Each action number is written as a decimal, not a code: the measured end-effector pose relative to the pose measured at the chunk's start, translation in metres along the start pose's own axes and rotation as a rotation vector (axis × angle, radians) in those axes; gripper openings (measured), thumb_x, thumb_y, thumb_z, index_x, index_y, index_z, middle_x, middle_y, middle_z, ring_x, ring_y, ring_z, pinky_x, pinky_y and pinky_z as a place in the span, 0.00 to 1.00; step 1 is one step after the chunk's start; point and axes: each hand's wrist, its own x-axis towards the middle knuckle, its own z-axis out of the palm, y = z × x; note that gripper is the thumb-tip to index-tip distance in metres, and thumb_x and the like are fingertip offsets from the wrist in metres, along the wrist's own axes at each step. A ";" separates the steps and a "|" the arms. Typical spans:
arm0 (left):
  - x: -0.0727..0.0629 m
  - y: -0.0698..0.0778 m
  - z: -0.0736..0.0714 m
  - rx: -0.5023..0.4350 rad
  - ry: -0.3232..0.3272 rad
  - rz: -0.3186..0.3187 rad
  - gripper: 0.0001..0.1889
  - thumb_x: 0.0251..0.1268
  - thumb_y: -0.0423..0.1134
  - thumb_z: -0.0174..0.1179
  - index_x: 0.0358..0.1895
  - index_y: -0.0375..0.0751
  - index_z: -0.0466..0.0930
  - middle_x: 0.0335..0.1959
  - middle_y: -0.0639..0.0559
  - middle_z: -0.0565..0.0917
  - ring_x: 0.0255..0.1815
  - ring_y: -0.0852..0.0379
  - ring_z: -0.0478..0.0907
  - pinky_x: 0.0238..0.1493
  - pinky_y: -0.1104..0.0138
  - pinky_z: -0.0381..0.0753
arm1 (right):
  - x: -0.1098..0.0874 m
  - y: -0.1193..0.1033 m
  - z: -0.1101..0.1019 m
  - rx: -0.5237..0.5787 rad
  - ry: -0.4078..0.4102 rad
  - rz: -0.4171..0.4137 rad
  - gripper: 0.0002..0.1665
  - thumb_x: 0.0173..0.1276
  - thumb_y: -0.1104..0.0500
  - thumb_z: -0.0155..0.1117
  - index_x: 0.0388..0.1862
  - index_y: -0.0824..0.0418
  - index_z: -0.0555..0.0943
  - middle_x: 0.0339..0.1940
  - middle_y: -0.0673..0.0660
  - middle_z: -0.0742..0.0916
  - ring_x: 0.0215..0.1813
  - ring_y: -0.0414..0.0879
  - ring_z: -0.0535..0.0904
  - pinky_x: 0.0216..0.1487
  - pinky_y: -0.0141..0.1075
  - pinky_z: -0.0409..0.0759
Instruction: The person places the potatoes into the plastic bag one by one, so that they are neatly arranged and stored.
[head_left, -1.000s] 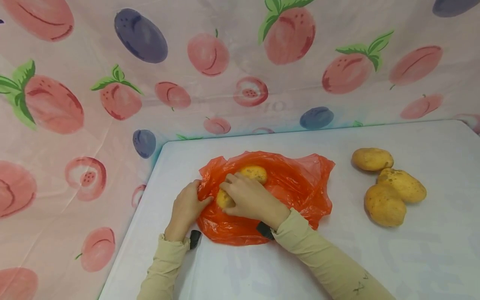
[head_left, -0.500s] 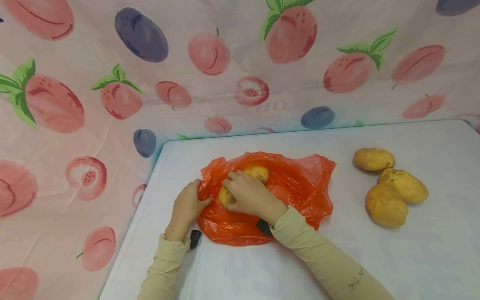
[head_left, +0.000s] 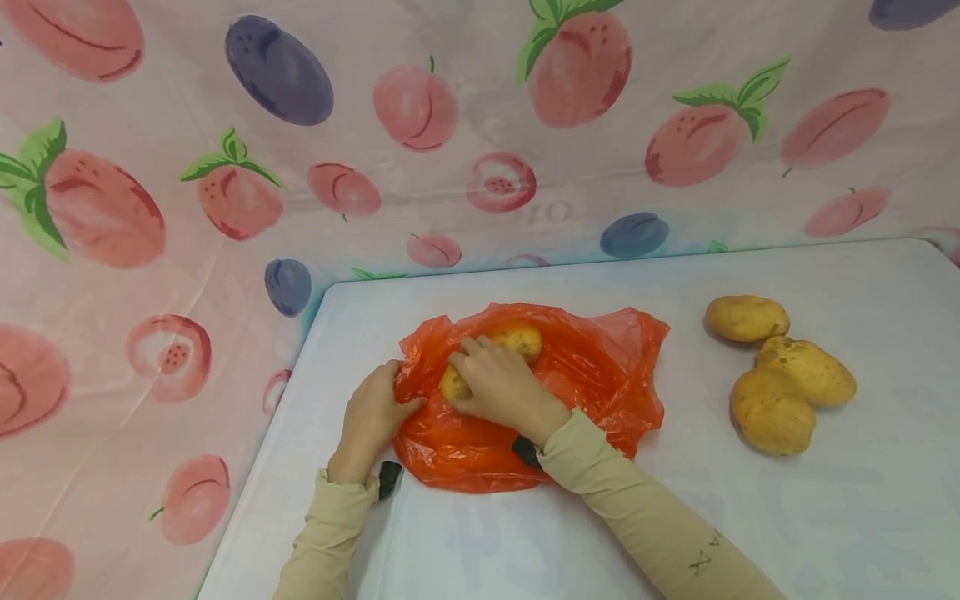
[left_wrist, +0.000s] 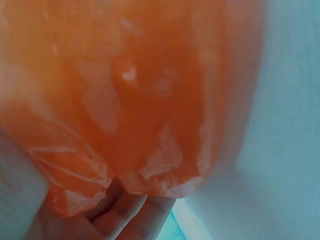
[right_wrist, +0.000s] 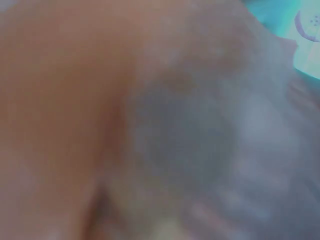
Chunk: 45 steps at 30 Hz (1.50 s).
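A red plastic bag lies spread open on the table. Inside it are two yellow potatoes: the nearer potato is in the grip of my right hand, its far side covered by the fingers, and the farther potato sits just beyond those fingers. My left hand holds the bag's left edge between thumb and fingers. In the left wrist view the red film fills most of the picture, with fingers curled under its edge. The right wrist view is badly blurred.
Three more potatoes lie in a group on the right of the white table: an oval potato at the back, a spotted potato and a rounder potato in front. A fruit-patterned cloth stands behind and to the left.
My right hand has shifted slightly right and away from me with the potato, and the farther potato has edged right too. The left hand stays on the bag's edge.
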 end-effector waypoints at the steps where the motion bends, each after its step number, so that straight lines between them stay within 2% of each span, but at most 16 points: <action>1: 0.000 0.000 0.000 -0.003 -0.001 -0.003 0.32 0.59 0.41 0.72 0.64 0.34 0.70 0.56 0.40 0.81 0.53 0.43 0.78 0.58 0.49 0.80 | 0.000 0.000 0.001 -0.008 0.010 0.001 0.27 0.63 0.42 0.70 0.55 0.56 0.82 0.55 0.56 0.83 0.51 0.50 0.78 0.51 0.45 0.85; 6: 0.000 0.001 -0.001 -0.002 -0.005 -0.011 0.32 0.58 0.41 0.72 0.64 0.34 0.70 0.56 0.39 0.80 0.53 0.43 0.78 0.58 0.49 0.80 | 0.002 0.000 0.005 -0.030 0.041 0.016 0.25 0.64 0.42 0.69 0.54 0.56 0.83 0.52 0.55 0.83 0.50 0.49 0.77 0.48 0.42 0.85; 17: -0.001 0.003 -0.002 0.001 -0.008 -0.022 0.32 0.59 0.41 0.71 0.65 0.34 0.70 0.56 0.39 0.80 0.54 0.43 0.77 0.59 0.48 0.79 | 0.007 -0.002 0.012 -0.056 0.046 0.051 0.33 0.63 0.37 0.68 0.58 0.57 0.81 0.55 0.57 0.82 0.57 0.52 0.77 0.52 0.46 0.84; 24: -0.002 0.002 -0.001 0.002 -0.003 -0.012 0.32 0.58 0.40 0.72 0.64 0.33 0.70 0.55 0.39 0.81 0.52 0.43 0.78 0.57 0.48 0.80 | 0.007 -0.002 0.013 -0.055 0.035 0.068 0.35 0.64 0.35 0.66 0.60 0.57 0.80 0.59 0.58 0.81 0.60 0.53 0.76 0.61 0.49 0.79; 28: -0.002 0.002 -0.001 0.003 -0.006 -0.012 0.32 0.58 0.40 0.72 0.64 0.33 0.70 0.55 0.38 0.80 0.52 0.42 0.78 0.57 0.48 0.80 | 0.007 -0.001 0.013 -0.059 0.035 0.064 0.36 0.64 0.34 0.65 0.61 0.57 0.79 0.60 0.58 0.81 0.61 0.53 0.75 0.64 0.49 0.77; 37: -0.002 0.004 -0.001 -0.003 -0.010 -0.021 0.32 0.59 0.41 0.71 0.64 0.33 0.70 0.56 0.39 0.80 0.53 0.43 0.77 0.58 0.48 0.80 | 0.005 0.000 0.017 -0.039 0.055 0.047 0.38 0.62 0.35 0.67 0.62 0.58 0.78 0.58 0.59 0.81 0.59 0.53 0.75 0.61 0.49 0.77; 45: -0.002 0.002 0.000 -0.002 -0.007 -0.016 0.31 0.60 0.41 0.71 0.64 0.33 0.70 0.55 0.39 0.80 0.52 0.43 0.78 0.57 0.48 0.80 | 0.002 0.000 0.017 -0.024 0.081 0.023 0.34 0.66 0.34 0.63 0.57 0.58 0.79 0.53 0.57 0.82 0.55 0.51 0.74 0.58 0.46 0.79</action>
